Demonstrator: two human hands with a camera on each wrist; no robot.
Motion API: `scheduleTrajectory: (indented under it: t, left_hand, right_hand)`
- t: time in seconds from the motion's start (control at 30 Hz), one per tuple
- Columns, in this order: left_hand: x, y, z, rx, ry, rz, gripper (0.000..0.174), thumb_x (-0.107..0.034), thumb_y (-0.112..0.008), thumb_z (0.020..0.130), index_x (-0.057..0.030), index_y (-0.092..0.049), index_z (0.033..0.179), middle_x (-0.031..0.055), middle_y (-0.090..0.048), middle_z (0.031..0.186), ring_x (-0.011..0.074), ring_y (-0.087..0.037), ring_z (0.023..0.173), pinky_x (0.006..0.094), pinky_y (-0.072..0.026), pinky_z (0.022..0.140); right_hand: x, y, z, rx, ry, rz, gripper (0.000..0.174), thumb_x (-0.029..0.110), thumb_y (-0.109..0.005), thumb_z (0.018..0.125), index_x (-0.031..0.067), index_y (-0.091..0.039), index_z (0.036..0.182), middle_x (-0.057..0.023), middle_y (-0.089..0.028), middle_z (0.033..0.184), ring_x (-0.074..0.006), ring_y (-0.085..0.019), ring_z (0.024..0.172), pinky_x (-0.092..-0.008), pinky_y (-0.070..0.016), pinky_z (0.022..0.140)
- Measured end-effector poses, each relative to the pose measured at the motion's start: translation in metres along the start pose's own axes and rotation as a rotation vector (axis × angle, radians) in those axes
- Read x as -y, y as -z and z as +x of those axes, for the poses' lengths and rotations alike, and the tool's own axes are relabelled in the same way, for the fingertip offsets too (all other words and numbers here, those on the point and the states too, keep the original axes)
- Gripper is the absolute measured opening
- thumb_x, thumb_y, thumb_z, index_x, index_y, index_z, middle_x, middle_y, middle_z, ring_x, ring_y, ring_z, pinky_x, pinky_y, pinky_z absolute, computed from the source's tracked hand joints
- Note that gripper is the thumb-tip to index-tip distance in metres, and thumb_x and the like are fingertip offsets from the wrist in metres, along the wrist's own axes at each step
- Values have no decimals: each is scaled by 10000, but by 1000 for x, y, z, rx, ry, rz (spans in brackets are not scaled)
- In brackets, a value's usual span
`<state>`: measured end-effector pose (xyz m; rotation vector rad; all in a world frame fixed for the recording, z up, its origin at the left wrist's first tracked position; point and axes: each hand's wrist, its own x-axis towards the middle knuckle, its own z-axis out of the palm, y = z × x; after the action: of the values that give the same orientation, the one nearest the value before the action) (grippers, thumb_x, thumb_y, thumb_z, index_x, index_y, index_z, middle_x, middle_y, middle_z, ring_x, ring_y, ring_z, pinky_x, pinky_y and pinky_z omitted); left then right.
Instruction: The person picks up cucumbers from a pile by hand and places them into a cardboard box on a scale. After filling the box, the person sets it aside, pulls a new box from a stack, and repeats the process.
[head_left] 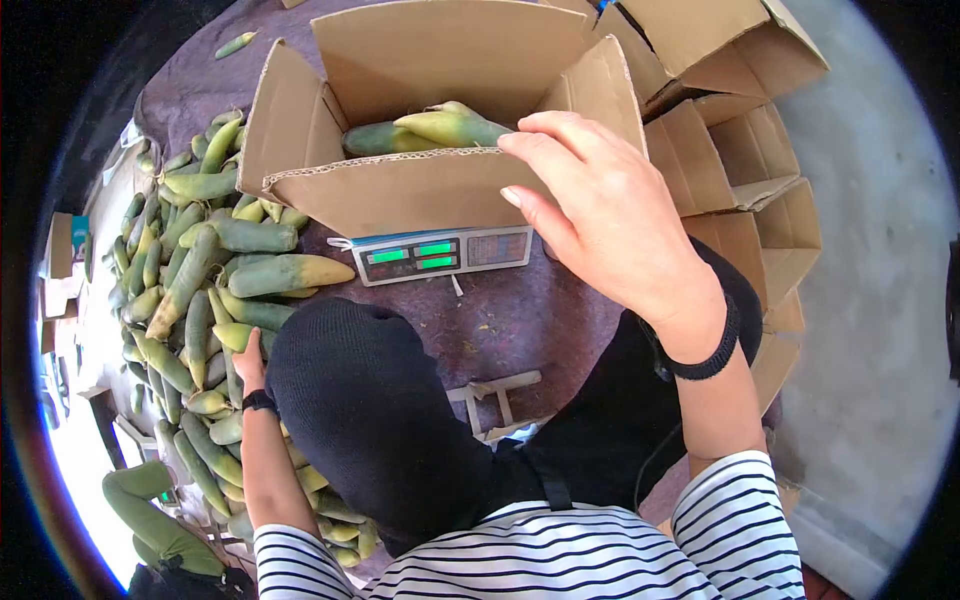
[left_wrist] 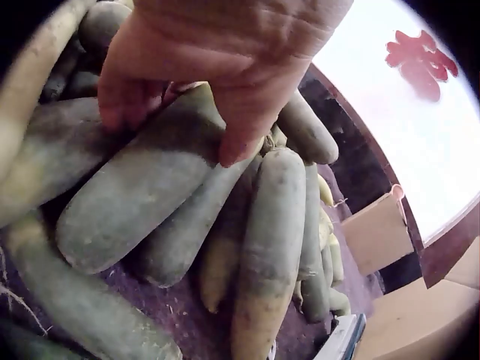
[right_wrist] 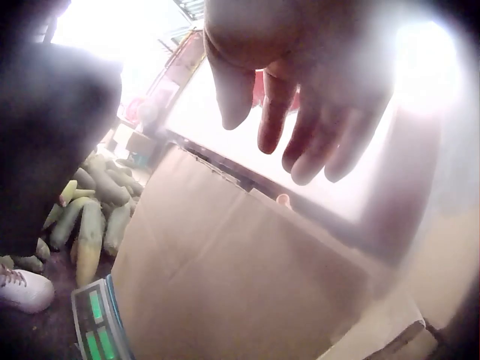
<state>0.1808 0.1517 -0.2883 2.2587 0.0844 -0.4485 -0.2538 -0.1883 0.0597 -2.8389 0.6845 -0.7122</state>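
Note:
My left hand [head_left: 250,364] reaches down to the pile at the left. In the left wrist view, its thumb and fingers straddle a thick green radish [left_wrist: 142,191], gripping it near its upper end. My right hand [head_left: 610,215] is over the front right of a cardboard box [head_left: 390,200], its fingers relaxed and holding nothing. Inside that box lie several green radishes [head_left: 450,128]. The box stands on a digital scale [head_left: 500,250] with lit green displays. Seen from the right wrist, the right fingers [right_wrist: 276,112] hang apart above the box.
A large heap of green radishes [head_left: 185,285] spreads along my left side on a purple cloth [head_left: 480,330]. Stacked empty cardboard boxes [head_left: 690,150] stand at the right. A small stool-like frame [head_left: 500,395] sits between my legs. Another person's green sleeve [head_left: 160,510] shows at lower left.

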Motion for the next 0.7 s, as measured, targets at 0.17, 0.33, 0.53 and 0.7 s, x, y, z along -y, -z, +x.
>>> scheduleTrajectory:
  t: [0.17, 0.33, 0.53, 0.7]
  left_hand:
    - [-23, 6, -79, -38, -330, 135, 621, -264, -772, 750, 111, -483, 1152, 190, -604, 1063, 245, -588, 936, 349, -452, 871]
    - [-39, 19, -166, 67, -521, -81, 557, -210, -753, 776, 98, -489, 1157, 172, -602, 1078, 227, -583, 936, 340, -453, 868]
    - [-153, 54, -220, -16, -619, -233, 478, -135, -729, 809, 73, -509, 1178, 144, -586, 1143, 197, -564, 997, 322, -450, 890]
    - [-262, 66, -259, -60, -935, -537, 398, -80, -652, 859, 74, -503, 1194, 148, -568, 1179, 196, -577, 1026, 316, -469, 917]
  right_hand:
    - [3, -2, -2, 8, -11, 2, 180, 151, -640, 786, 15, -569, 881, -141, -565, 914, -315, -576, 886, -417, -478, 776]
    - [-2, -2, -6, 19, -11, -3, 207, 144, -638, 801, 11, -580, 949, -145, -571, 950, -315, -577, 908, -409, -475, 798]
    - [-8, -4, -10, 41, -24, -3, 242, 134, -636, 813, 14, -579, 1015, -143, -582, 960, -318, -578, 926, -399, -477, 811]
    - [-12, -2, -13, 27, -68, -19, 228, 147, -633, 812, 12, -590, 990, -143, -584, 946, -312, -582, 919, -397, -484, 798]
